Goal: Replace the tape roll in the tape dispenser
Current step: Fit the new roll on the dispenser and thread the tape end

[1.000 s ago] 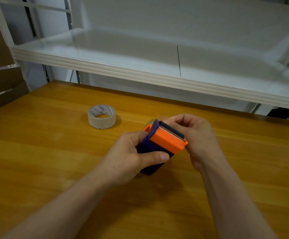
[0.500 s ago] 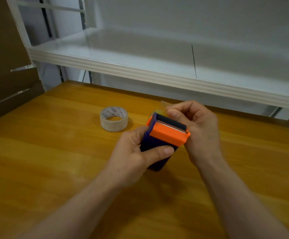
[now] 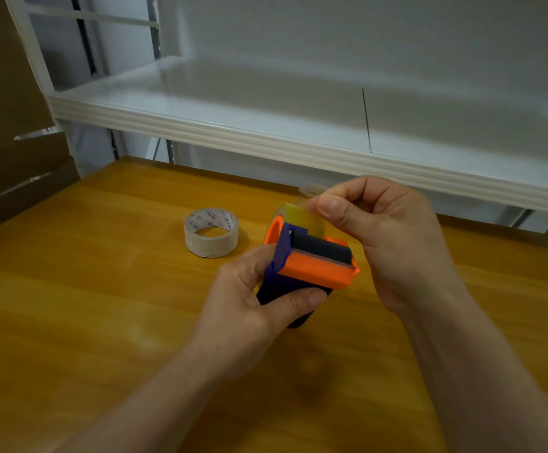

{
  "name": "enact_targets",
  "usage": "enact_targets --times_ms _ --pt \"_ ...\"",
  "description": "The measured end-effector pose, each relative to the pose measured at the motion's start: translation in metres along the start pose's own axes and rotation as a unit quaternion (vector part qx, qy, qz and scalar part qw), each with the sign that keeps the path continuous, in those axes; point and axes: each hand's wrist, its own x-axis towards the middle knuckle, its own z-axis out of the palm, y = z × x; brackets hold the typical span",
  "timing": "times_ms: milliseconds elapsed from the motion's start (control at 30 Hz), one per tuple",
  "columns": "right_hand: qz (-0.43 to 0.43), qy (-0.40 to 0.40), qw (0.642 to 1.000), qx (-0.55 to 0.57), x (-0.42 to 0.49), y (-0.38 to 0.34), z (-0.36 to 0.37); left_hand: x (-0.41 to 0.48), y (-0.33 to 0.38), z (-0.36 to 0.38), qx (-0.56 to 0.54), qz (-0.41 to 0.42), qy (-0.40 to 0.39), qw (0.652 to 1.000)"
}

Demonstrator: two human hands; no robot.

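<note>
My left hand [image 3: 249, 308] grips the dark blue handle of the orange and blue tape dispenser [image 3: 311, 266], held just above the wooden table [image 3: 86, 305]. My right hand [image 3: 387, 237] pinches the loose end of clear tape [image 3: 302, 217] between thumb and forefinger, lifted up from behind the dispenser's black roller. A roll sits inside the dispenser, mostly hidden. A separate clear tape roll [image 3: 211, 232] lies flat on the table to the left of the dispenser.
A white metal shelf [image 3: 266, 142] runs across the back, overhanging the table's far edge. Brown cardboard [image 3: 11, 152] leans at the left side. Bare wood lies in front of and around my arms.
My right hand has lifted up and away from the dispenser's front edge, drawing a strip of clear tape out above the roller. The left hand keeps its grip on the handle.
</note>
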Motion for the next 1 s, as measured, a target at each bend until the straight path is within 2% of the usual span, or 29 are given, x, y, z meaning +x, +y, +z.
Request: enact_targets --times_ms 233,533,833,1000 --pt "-0.039 0.041 0.998 -0.025 -0.008 -0.005 0.005 -0.001 -0.001 0.005 0.02 0.035 0.017 0.999" --pt "-0.064 0.005 0.994 -0.094 -0.008 -0.006 0.003 -0.001 0.0 0.003 0.036 0.028 0.02 0.999" --pt "-0.002 0.001 0.997 -0.08 -0.005 -0.004 0.0 -0.003 0.003 0.003 0.07 0.039 0.006 0.997" --pt "0.017 -0.022 0.993 -0.119 -0.006 -0.009 -0.004 -0.003 0.002 0.004 0.082 0.036 0.0 0.996"
